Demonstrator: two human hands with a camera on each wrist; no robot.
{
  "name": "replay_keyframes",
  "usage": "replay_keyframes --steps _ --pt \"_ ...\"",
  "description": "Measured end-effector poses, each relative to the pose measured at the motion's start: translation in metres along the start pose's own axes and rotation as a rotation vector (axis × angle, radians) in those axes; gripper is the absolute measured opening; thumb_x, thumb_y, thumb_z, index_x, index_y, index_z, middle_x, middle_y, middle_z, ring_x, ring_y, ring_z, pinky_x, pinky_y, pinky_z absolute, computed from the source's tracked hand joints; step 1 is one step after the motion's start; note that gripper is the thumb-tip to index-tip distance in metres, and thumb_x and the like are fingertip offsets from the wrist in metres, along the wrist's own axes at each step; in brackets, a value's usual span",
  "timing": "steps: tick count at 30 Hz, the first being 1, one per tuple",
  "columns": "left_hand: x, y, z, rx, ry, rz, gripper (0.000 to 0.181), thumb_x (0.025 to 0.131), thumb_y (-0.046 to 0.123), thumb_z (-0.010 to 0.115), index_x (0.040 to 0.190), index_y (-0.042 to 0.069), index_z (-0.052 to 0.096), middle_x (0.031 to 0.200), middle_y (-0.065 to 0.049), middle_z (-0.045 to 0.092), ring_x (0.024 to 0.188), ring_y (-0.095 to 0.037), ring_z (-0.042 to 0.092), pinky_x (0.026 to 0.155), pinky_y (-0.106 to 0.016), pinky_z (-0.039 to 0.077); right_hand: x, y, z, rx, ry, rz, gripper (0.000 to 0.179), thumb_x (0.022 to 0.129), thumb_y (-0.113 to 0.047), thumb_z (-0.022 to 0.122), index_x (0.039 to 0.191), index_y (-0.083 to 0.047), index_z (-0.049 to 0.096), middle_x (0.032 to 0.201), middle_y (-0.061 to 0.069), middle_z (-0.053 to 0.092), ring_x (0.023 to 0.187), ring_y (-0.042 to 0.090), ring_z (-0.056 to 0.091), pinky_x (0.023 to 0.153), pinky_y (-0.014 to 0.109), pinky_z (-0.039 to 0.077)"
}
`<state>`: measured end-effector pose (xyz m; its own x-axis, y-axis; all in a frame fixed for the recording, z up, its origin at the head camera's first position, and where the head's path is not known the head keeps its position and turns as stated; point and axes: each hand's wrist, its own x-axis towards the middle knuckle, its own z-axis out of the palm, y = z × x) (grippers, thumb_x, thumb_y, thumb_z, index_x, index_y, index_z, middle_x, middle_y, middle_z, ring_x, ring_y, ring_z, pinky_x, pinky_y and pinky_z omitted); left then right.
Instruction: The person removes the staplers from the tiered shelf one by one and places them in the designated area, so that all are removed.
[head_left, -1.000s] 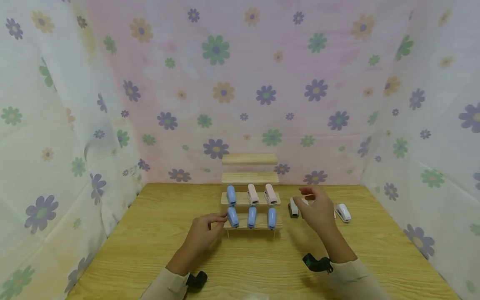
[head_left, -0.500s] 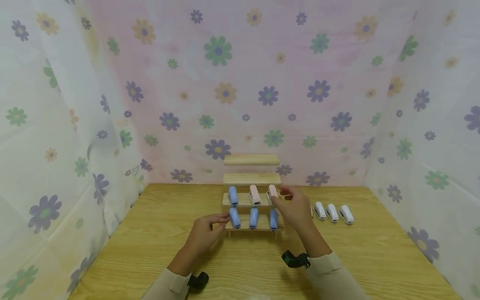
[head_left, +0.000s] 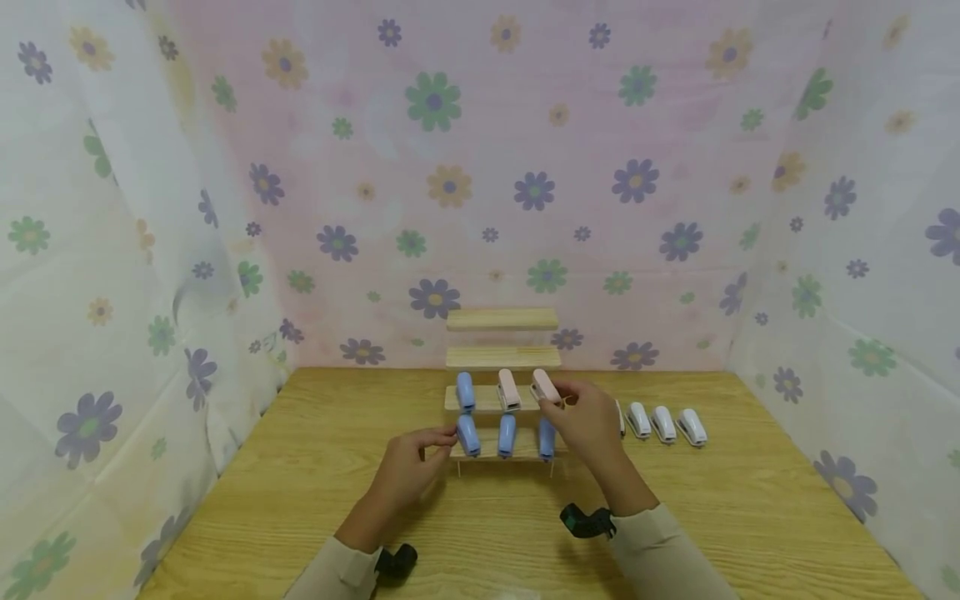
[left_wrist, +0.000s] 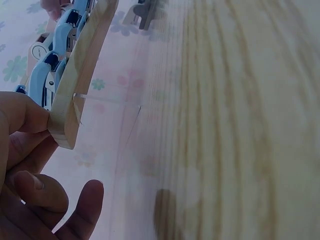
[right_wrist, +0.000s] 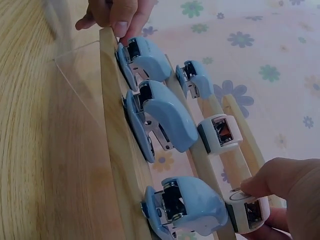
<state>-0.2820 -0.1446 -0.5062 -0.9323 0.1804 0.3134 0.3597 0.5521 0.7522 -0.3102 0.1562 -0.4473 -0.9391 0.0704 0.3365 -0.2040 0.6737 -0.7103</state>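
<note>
Small staplers stand on a tiered wooden display stand (head_left: 502,358). My right hand (head_left: 592,425) pinches the pink stapler (head_left: 545,384) at the right end of the second step, thumb on its side in the right wrist view. Left of it are another pink stapler (head_left: 508,389) and a blue stapler (head_left: 465,390). On the lowest step sit a left blue stapler (head_left: 468,435), a middle blue stapler (head_left: 507,435) and a right blue stapler (right_wrist: 192,205). My left hand (head_left: 405,471) grips the left end of the lowest board (left_wrist: 65,125) between thumb and fingers.
To the right of the stand, a row of white staplers (head_left: 663,425) lies on the wooden table (head_left: 300,517); one is partly hidden behind my right hand. Floral cloth (head_left: 480,167) encloses the table at the back and sides. The stand's upper two boards bear no staplers.
My right hand has moved left from above the white staplers to the pink stapler at the step's right end, which has turned slightly. My left hand stays on the board.
</note>
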Motion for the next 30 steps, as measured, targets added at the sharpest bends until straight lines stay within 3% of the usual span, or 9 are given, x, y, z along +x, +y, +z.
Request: replay_keyframes --steps 6,18,30 --pt "0.0002 0.0006 0.0001 0.008 -0.001 0.014 0.018 0.101 0.018 0.068 0.114 0.017 0.081 0.132 0.008 0.072 0.041 -0.001 0.023 0.041 -0.018 0.03 -0.0018 -0.0006 -0.0036 0.075 0.018 0.024 0.035 0.089 -0.028 0.076 0.122 -0.016 0.077 0.107 0.007 0.074 0.091 0.025 0.068 0.056 0.032 0.052" --pt "-0.0001 0.0042 -0.0013 0.019 0.002 0.008 0.019 0.101 0.018 0.068 0.115 0.017 0.081 0.131 0.009 0.072 0.042 -0.002 0.025 0.041 -0.02 0.032 0.0021 0.0016 -0.0088 0.077 0.047 0.02 0.035 0.09 -0.027 0.075 0.122 -0.014 0.077 0.111 0.009 0.075 0.095 0.027 0.067 0.059 0.031 0.054" --pt "-0.0002 0.0021 -0.0007 -0.003 0.005 -0.002 0.018 0.101 0.018 0.069 0.114 0.016 0.081 0.131 0.01 0.072 0.044 -0.002 0.022 0.042 -0.018 0.029 0.0057 0.0051 -0.0092 0.091 0.08 -0.015 0.032 0.089 -0.027 0.078 0.118 -0.016 0.078 0.103 0.009 0.077 0.084 0.023 0.071 0.057 0.029 0.056"
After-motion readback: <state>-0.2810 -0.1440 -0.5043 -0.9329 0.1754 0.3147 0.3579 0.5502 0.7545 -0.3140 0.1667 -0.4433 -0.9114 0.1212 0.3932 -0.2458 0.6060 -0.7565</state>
